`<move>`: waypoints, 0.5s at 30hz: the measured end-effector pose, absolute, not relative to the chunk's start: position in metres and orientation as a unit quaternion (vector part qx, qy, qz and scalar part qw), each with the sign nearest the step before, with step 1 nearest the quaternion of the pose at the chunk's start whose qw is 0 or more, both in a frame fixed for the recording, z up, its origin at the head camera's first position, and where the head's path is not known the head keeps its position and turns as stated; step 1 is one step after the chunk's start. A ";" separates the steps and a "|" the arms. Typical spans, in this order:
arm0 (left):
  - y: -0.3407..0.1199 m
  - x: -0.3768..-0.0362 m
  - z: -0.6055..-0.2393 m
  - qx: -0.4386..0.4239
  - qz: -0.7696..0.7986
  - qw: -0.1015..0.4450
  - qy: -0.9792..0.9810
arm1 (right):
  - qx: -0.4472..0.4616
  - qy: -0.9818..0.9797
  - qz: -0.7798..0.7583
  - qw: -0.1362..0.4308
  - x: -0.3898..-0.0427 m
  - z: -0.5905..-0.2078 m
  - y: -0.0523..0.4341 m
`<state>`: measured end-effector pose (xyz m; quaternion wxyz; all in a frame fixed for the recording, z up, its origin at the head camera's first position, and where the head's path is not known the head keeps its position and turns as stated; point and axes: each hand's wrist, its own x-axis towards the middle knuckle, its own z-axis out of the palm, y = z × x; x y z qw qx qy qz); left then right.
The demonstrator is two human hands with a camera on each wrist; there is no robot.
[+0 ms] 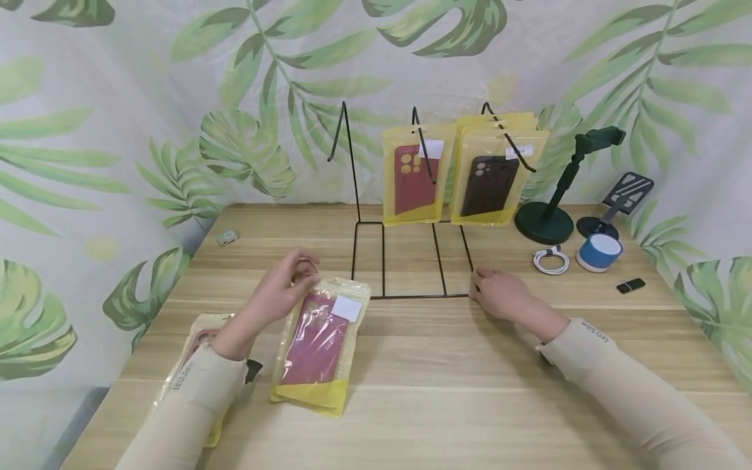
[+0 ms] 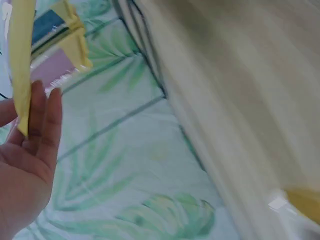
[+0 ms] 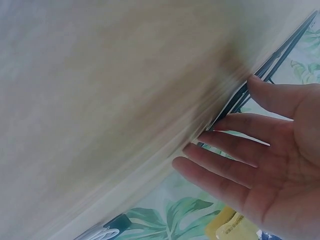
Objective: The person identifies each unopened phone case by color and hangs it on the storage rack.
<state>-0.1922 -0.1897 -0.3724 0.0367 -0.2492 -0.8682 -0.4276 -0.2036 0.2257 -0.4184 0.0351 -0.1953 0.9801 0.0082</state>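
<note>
My left hand (image 1: 283, 287) pinches the top left corner of a yellow-edged clear pouch (image 1: 317, 346) holding a dark pink phone case and a white label. In the left wrist view, this pouch (image 2: 21, 60) stands edge-on between the thumb and fingers. At the front right corner of a black wire display rack (image 1: 411, 297), my right hand (image 1: 499, 292) touches the base. Its fingers look fairly straight in the right wrist view, fingertips against the rack's wire (image 3: 232, 105). Another pouched phone case (image 1: 196, 339) lies partly hidden under my left forearm.
Pouches with a red case (image 1: 414, 186) and a black case (image 1: 487, 186) hang on the rack's middle and right hooks; the left hook (image 1: 337, 134) is bare. On the right are a green stand (image 1: 545, 223), grey phone stand (image 1: 598, 227), white cable (image 1: 551, 262) and blue cylinder (image 1: 599, 253).
</note>
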 end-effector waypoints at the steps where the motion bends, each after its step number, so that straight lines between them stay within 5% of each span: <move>1: -0.185 -0.191 -0.370 -0.262 -0.433 0.051 -0.861 | -0.195 0.980 0.008 0.037 -0.204 -0.418 0.226; 15: -0.115 -0.191 -0.325 -0.334 -0.467 0.211 -0.791 | -0.199 0.979 0.006 0.031 -0.202 -0.417 0.225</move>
